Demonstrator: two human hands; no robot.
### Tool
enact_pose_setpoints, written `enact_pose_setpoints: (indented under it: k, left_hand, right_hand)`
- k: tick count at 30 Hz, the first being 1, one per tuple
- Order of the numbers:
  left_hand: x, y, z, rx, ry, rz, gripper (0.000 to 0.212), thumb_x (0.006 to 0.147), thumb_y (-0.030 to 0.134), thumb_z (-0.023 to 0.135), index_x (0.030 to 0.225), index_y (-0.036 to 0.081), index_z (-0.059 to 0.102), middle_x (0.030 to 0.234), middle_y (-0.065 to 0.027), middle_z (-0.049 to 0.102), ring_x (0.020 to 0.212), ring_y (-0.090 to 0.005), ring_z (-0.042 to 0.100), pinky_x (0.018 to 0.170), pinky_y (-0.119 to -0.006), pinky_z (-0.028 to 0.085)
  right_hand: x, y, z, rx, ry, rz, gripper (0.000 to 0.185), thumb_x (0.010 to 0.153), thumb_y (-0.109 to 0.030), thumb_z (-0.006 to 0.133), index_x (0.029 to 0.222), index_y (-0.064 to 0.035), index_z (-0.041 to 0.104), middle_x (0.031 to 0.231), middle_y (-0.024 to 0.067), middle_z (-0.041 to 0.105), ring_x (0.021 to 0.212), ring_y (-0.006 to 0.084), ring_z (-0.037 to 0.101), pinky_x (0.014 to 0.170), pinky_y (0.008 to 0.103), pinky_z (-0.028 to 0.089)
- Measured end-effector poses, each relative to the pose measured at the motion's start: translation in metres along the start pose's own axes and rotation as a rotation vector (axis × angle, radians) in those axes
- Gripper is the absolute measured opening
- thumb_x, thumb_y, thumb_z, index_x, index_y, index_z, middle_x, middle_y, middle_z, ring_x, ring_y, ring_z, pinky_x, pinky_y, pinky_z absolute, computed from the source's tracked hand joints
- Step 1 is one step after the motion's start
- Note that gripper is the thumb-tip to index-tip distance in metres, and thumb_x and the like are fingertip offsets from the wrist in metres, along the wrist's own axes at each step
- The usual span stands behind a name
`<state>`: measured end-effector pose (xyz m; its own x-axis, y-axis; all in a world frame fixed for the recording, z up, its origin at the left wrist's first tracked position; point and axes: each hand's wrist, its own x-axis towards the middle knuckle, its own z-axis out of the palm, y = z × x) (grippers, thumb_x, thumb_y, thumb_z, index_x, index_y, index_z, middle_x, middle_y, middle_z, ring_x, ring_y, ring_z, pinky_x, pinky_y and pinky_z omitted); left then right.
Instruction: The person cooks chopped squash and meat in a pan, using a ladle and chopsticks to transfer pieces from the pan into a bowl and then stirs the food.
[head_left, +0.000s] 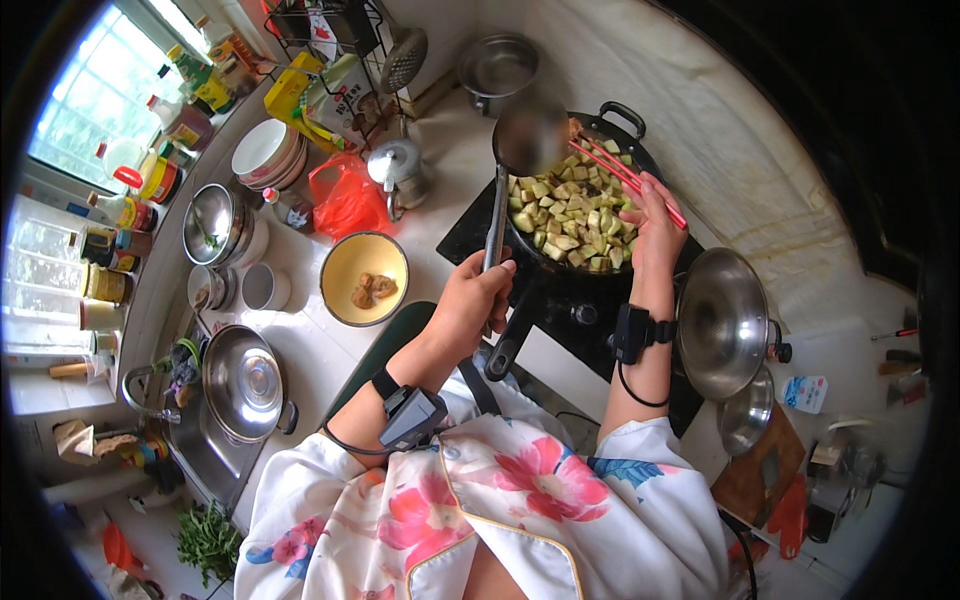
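A metal ladle (531, 139) is gripped by its handle in my left hand (474, 294); its bowl is over the far left rim of a black frying pan (523, 246). Pale green diced vegetable pieces (574, 210) fill the pan, which rests on the black stove. My right hand (654, 214) holds red chopsticks (621, 171) above the pan. Their tips are beside the ladle bowl, at a brown lump (575, 127); whether they grip it I cannot tell. Left of my left hand stands a yellow-lined bowl (341, 259) with brown lumps (373, 289) in it.
A wok-like steel pan (721, 322) lies close to my right forearm. A metal pot (499, 67) stands beyond the ladle. At the left are a kettle (397, 171), a red plastic bag (343, 199), stacked bowls (262, 150) and a steel pan (244, 382) over the sink's edge.
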<state>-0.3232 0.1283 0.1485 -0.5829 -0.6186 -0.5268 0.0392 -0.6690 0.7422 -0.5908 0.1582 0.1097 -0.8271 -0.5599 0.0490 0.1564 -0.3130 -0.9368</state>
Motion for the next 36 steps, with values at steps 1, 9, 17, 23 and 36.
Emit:
enact_pose_setpoints:
  k: [1,9,17,23,36]
  left_hand:
    - [0.002,0.000,0.000,-0.017,-0.015,-0.022,0.030,0.093,0.018,0.056,0.119,0.005,0.048,0.068,0.0018,0.043,0.048,-0.0071,0.040,0.040,-0.024,0.032]
    - [0.001,0.008,-0.006,-0.189,-0.128,-0.124,0.030,0.094,0.019,0.054,0.119,0.004,0.049,0.068,0.0025,0.041,0.048,-0.0063,0.039,0.040,-0.022,0.033]
    - [-0.012,0.015,-0.015,-0.206,-0.085,-0.113,0.031,0.095,0.020,0.054,0.121,0.005,0.049,0.071,0.0021,0.041,0.049,-0.0057,0.039,0.039,-0.022,0.033]
    - [-0.020,0.018,-0.015,-0.193,-0.043,-0.121,0.032,0.095,0.019,0.054,0.123,0.004,0.049,0.071,0.0018,0.041,0.048,-0.0059,0.038,0.039,-0.022,0.032]
    - [-0.015,0.013,-0.019,-0.212,-0.046,-0.129,0.031,0.094,0.017,0.053,0.122,0.004,0.049,0.070,0.0021,0.041,0.047,-0.0065,0.037,0.038,-0.023,0.031]
  right_hand:
    - [-0.004,-0.004,0.000,0.022,-0.022,-0.009,0.027,0.088,-0.008,0.063,0.111,0.0068,0.062,0.106,0.0157,0.066,0.090,0.0257,0.068,0.052,0.0245,0.054]
    - [-0.018,-0.025,0.014,-0.026,-0.137,0.053,0.030,0.087,-0.005,0.061,0.114,0.0062,0.061,0.105,0.0166,0.066,0.086,0.0248,0.069,0.050,0.0235,0.053]
    - [0.019,0.014,0.018,-0.110,0.040,-0.015,0.030,0.086,-0.007,0.062,0.113,0.0054,0.063,0.103,0.0166,0.067,0.085,0.0240,0.069,0.047,0.0236,0.052]
    - [0.044,0.057,0.035,-0.110,0.001,0.049,0.031,0.087,-0.009,0.061,0.114,0.0044,0.063,0.108,0.0160,0.065,0.088,0.0243,0.068,0.048,0.0242,0.053]
    - [0.040,0.044,0.020,-0.066,0.076,-0.010,0.025,0.086,-0.009,0.066,0.104,0.0084,0.065,0.099,0.0166,0.068,0.083,0.0252,0.069,0.047,0.0248,0.055]
